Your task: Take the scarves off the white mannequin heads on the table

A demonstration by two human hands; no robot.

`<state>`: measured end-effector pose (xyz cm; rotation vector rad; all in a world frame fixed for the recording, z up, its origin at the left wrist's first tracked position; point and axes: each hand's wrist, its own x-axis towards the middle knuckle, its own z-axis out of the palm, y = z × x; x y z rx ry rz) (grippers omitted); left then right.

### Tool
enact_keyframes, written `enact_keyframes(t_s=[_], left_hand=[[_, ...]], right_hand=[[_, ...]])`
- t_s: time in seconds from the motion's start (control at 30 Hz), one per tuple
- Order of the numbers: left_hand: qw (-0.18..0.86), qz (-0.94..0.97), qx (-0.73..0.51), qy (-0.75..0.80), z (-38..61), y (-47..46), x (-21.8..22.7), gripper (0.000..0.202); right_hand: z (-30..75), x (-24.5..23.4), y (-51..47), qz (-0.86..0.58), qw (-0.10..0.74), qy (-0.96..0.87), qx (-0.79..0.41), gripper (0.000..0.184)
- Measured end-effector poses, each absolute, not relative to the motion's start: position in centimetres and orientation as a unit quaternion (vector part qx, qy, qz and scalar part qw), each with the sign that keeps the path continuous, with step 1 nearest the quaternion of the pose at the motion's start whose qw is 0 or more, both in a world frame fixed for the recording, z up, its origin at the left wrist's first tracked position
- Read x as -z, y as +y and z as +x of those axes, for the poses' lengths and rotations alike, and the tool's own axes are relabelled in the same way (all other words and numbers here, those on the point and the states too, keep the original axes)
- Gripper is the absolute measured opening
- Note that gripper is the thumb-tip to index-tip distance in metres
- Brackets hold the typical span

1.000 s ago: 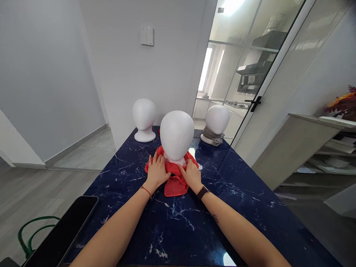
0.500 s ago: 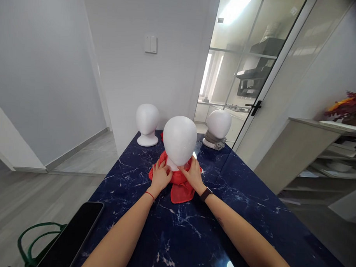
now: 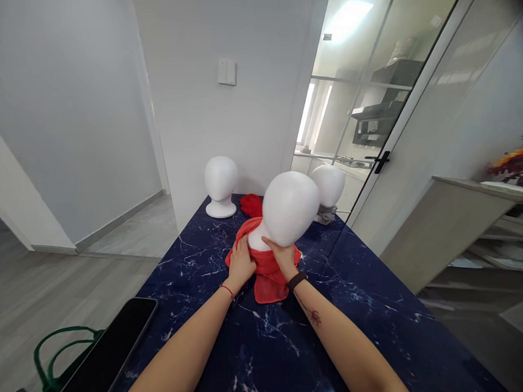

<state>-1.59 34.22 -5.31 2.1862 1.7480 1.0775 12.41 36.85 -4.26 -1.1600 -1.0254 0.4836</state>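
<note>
A white foam mannequin head stands on the dark blue marbled table, tilted to the right, with a red scarf wrapped round its neck. My left hand presses on the scarf at the left of the neck, fingers together. My right hand grips the neck and scarf from the right, palm turned up under the head. A scarf end hangs down on the table between my wrists.
Two more white foam heads stand at the far end: one bare, one with a grey scarf. A red cloth lies behind. A black phone lies at the near left edge. A green bag handle is on the floor.
The foam head has tipped to the right. My right hand has turned palm up under its neck. The view has shifted, and a red cloth now shows behind the head.
</note>
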Motion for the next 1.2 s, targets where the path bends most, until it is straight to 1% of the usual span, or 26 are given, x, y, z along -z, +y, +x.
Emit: enact_keyframes(t_s=[0.07,0.1,0.23,0.3,0.4,0.47,0.6,0.67,0.77,0.83,0.93,1.0,1.1,1.2], left_hand=[[0.043,0.734,-0.373,0.565,-1.3,34.0,5.0,0.070],[0.027,0.744,-0.372,0.555,-1.1,33.8,4.7,0.067],[-0.011,0.775,-0.348,0.527,-0.4,33.0,4.0,0.041],[0.030,0.756,-0.352,0.551,-0.6,33.1,4.1,0.028],[0.158,0.670,-0.385,0.615,-2.1,34.0,4.8,0.013],[0.209,0.601,-0.422,0.645,-3.5,35.1,5.2,0.007],[0.243,0.506,-0.505,0.656,-4.9,36.9,5.3,0.026],[0.266,0.501,-0.528,0.632,-4.6,37.2,5.1,0.034],[0.305,0.569,-0.531,0.549,-3.5,36.5,4.7,0.043],[0.301,0.684,-0.465,0.475,-2.7,35.4,4.5,0.051],[0.212,0.832,-0.305,0.412,-1.4,33.5,4.3,0.063],[0.146,0.850,-0.260,0.434,-0.7,32.6,4.1,0.060],[0.067,0.815,-0.287,0.498,-0.1,32.2,4.0,0.049],[0.023,0.791,-0.317,0.523,0.0,32.5,4.5,0.045]], right_hand=[[12.9,2.6,36.8,-0.490,0.715,-0.426,-0.261,0.066],[13.2,1.7,36.7,-0.473,0.726,-0.414,-0.278,0.065],[14.4,-1.4,36.3,-0.427,0.749,-0.396,-0.314,0.064],[15.4,-3.1,35.9,-0.404,0.753,-0.383,-0.351,0.062],[17.5,-5.7,35.1,-0.370,0.753,-0.357,-0.410,0.054],[19.0,-7.3,34.6,-0.372,0.755,-0.363,-0.400,0.053],[20.8,-9.2,33.6,-0.433,0.760,-0.403,-0.271,0.060],[20.9,-9.4,33.4,-0.457,0.752,-0.414,-0.233,0.063],[20.4,-9.4,33.5,-0.445,0.744,-0.435,-0.244,0.062],[19.9,-9.3,33.6,-0.429,0.742,-0.443,-0.263,0.062],[19.1,-8.9,33.7,-0.422,0.731,-0.459,-0.277,0.062],[18.7,-8.5,33.7,-0.420,0.724,-0.474,-0.274,0.062],[17.7,-7.7,33.6,-0.434,0.707,-0.493,-0.261,0.060],[15.5,-6.5,33.5,-0.476,0.660,-0.519,-0.260,0.059]])
